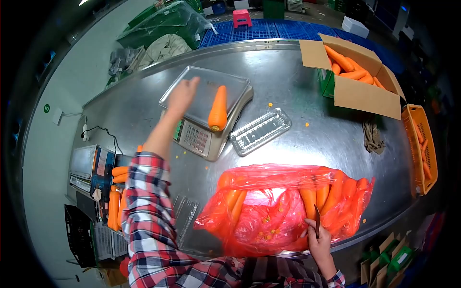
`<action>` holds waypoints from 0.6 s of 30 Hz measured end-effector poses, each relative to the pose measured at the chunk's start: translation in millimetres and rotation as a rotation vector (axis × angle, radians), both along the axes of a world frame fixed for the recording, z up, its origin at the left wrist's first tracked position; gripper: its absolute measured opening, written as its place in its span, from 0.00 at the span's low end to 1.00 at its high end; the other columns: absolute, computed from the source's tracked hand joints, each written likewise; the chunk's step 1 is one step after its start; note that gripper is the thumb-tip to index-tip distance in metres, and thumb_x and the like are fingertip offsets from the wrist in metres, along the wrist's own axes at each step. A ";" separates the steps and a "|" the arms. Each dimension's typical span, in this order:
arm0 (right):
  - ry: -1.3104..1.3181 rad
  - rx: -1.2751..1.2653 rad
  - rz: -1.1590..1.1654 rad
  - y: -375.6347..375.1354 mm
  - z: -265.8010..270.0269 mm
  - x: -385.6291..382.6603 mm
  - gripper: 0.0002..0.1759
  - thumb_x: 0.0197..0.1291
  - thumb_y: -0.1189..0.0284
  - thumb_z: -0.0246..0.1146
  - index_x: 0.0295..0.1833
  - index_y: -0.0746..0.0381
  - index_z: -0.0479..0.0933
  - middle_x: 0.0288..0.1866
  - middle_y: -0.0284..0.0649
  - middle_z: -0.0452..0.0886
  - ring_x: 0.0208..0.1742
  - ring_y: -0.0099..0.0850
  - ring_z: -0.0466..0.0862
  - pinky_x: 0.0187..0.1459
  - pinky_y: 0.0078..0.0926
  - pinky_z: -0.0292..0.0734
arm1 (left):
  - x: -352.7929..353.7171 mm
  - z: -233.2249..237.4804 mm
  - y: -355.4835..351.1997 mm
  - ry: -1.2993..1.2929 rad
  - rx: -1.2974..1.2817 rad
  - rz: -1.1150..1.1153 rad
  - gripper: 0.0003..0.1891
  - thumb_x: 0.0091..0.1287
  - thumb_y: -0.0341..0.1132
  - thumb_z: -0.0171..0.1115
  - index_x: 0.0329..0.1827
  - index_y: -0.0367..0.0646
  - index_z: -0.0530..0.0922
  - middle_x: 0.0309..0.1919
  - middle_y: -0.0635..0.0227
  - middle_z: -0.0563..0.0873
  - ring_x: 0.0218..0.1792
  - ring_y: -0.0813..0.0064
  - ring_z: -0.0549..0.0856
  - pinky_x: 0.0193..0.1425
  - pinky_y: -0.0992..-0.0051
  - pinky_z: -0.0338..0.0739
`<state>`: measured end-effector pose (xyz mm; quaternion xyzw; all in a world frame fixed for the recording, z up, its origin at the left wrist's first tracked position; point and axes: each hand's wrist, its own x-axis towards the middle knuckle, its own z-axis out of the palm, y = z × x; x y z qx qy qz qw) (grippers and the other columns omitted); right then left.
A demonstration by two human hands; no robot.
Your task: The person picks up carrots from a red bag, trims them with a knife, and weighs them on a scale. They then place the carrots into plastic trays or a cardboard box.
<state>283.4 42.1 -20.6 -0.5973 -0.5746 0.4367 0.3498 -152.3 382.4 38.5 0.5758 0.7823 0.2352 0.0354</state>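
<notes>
Right hand (320, 241): fingers closed round the handle of a knife (317, 222), dark blade raised over the red plastic bag (276, 171) at the bench's near edge. Left hand (182, 94): above the pan of the digital scale (204, 144), fingers partly curled, no object visible in it. Cannot tell whether the fingertips meet, or whether they touch the pan.

Step in hand, judged: weighing one carrot (219, 106). A next move on it would call for the left hand to reach across the pan and close round its thick end, with the knife kept clear.

Carrot: on the right part of the pan, thick end toward the keypad and the bench's near edge, narrower end toward the far edge. Bright orange, smooth, nearly straight; blunt end shows a small darker centre.

Outward: clear plastic tray (260, 132) just right of the scale, nothing in it. More carrots and small orange bits in the bag. Cardboard box (367, 100) of carrots at the far right corner of the steel bench (139, 115).
</notes>
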 end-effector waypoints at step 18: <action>-0.037 -0.023 0.052 -37.6 13.0 -14.6 0.13 0.64 0.82 0.52 0.53 0.68 0.76 0.25 0.38 0.79 0.25 0.22 0.78 0.30 0.20 0.72 | -42.1 -66.3 -290.7 -0.309 -0.109 -0.264 0.33 0.47 0.34 0.70 0.60 0.41 0.73 0.46 0.54 0.77 0.49 0.57 0.78 0.57 0.69 0.72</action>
